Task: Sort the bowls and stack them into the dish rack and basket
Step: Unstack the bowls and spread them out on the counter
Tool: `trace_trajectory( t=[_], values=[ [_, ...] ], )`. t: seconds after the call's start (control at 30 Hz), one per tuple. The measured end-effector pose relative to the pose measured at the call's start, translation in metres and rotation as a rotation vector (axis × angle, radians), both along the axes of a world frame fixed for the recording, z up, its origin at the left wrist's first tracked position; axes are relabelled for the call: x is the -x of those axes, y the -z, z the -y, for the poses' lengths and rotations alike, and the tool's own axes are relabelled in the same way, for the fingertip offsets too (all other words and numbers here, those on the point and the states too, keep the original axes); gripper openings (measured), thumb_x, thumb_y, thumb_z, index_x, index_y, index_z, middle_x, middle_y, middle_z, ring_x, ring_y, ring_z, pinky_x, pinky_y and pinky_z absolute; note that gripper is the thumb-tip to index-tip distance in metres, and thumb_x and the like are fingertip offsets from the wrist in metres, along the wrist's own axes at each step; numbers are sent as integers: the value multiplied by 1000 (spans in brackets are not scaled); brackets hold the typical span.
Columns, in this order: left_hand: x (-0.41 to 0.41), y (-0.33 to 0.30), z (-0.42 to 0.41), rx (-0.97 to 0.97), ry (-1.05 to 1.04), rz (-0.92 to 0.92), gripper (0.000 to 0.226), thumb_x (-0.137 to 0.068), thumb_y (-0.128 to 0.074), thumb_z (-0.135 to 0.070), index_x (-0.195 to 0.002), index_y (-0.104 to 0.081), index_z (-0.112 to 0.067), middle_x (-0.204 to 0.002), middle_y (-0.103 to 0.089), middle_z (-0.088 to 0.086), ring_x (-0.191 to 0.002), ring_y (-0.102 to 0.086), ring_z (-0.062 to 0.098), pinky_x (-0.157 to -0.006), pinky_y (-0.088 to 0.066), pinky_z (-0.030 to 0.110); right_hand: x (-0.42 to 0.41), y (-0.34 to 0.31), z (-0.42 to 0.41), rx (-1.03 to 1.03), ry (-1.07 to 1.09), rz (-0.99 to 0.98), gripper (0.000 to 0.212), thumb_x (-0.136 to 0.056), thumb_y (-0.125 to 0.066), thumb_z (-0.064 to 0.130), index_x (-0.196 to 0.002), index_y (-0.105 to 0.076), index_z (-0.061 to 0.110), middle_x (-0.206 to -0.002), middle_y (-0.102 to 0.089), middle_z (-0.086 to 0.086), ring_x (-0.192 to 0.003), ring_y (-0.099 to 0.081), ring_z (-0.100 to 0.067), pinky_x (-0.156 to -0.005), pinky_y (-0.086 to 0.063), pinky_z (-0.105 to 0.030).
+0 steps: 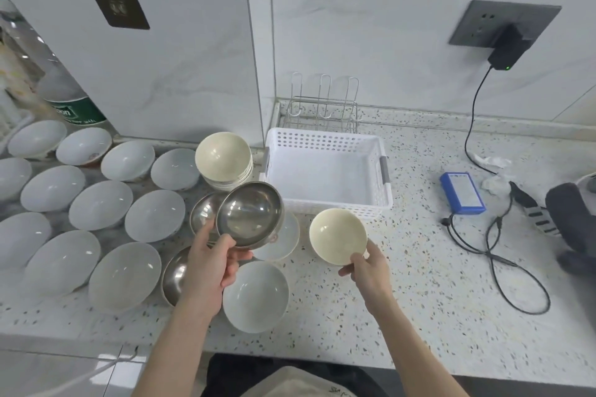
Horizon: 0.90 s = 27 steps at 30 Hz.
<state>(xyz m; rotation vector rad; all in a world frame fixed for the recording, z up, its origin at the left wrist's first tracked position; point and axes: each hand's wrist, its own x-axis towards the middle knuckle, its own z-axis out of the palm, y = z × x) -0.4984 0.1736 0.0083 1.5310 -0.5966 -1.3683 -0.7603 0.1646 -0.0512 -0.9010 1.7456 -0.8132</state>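
Observation:
My left hand [215,263] grips the near rim of a steel bowl [250,214], held tilted above the counter. My right hand [364,264] pinches the rim of a small cream bowl [337,235], lifted just in front of the white plastic basket [325,142], which holds nothing. Behind the basket stands a wire dish rack [322,106]. A stack of cream bowls [224,156] sits left of the basket. Two more steel bowls [203,213] [172,277] lie under and beside my left hand. Several white bowls [254,295] cover the counter's left side.
A blue box [462,192] with black cables [503,255] lies on the counter at the right, plugged into a wall socket [503,26]. A dark grey object [571,222] sits at the far right edge. A bottle [69,103] stands at the back left.

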Motion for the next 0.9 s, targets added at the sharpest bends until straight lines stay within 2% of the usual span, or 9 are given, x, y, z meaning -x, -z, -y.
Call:
trace_trajectory(
  t=[0.17,0.27,0.43,0.53,0.67,0.73,0.8,0.9],
  values=[
    [4,2,-3,-3,46,40,47,-91,-50,-1,-131,-55,-25,-77,-70,22,-63,-65,19,-33,-24,18,2,4,5,6,-7,10,51,-88,-43,5,-132,-49,29,-63,-72,-9,-52,-62,1,-61,-42,-28],
    [8,4,-5,-23,73,45,44,-92,-53,-6,-129,-56,-29,-79,-72,25,-68,-57,25,-33,-26,18,0,6,7,3,-20,20,47,-88,-43,5,-126,-50,31,-61,-71,-7,-52,-63,0,-63,-43,-30],
    [13,8,-8,-63,85,63,46,-90,-55,-7,-130,-54,-31,-74,-72,23,-43,-41,13,-34,-26,18,-1,10,8,3,-22,39,47,-88,-44,5,-127,-48,32,-61,-71,-8,-47,-58,2,-62,-42,-30],
    [14,8,-11,-63,99,121,48,-90,-53,-6,-128,-53,-36,-71,-72,21,-39,-43,9,-34,-27,19,-2,12,10,4,-21,41,50,-88,-44,5,-134,-49,24,-60,-71,-7,-46,-59,2,-63,-41,-30],
    [16,6,-12,-62,165,244,53,-90,-54,-6,-128,-50,-43,-67,-73,17,-39,-50,8,-35,-31,19,-5,14,9,-11,-17,55,50,-89,-45,8,-136,-48,24,-63,-72,-9,-46,-59,3,-64,-42,-31],
    [17,5,-13,-72,221,270,55,-90,-54,-7,-133,-47,-41,-67,-73,16,-39,-49,9,-35,-32,20,-6,14,8,-21,-18,52,49,-90,-45,10,-137,-47,25,-64,-73,-8,-45,-58,3,-62,-42,-29],
    [21,4,-15,-84,280,281,55,-90,-55,-9,-134,-45,-40,-67,-73,16,-39,-46,10,-35,-32,20,-4,12,8,-44,-34,69,44,-94,-47,17,-137,-46,25,-66,-73,-8,-40,-51,1,-52,-40,-24],
    [28,4,-19,-91,392,302,53,-91,-56,-13,-136,-44,-38,-65,-73,13,-41,-50,9,-36,-32,19,3,5,8,-114,-72,106,43,-99,-43,35,-140,-45,21,-72,-75,-9,-43,-42,-9,-42,-34,-21]
  ],
)
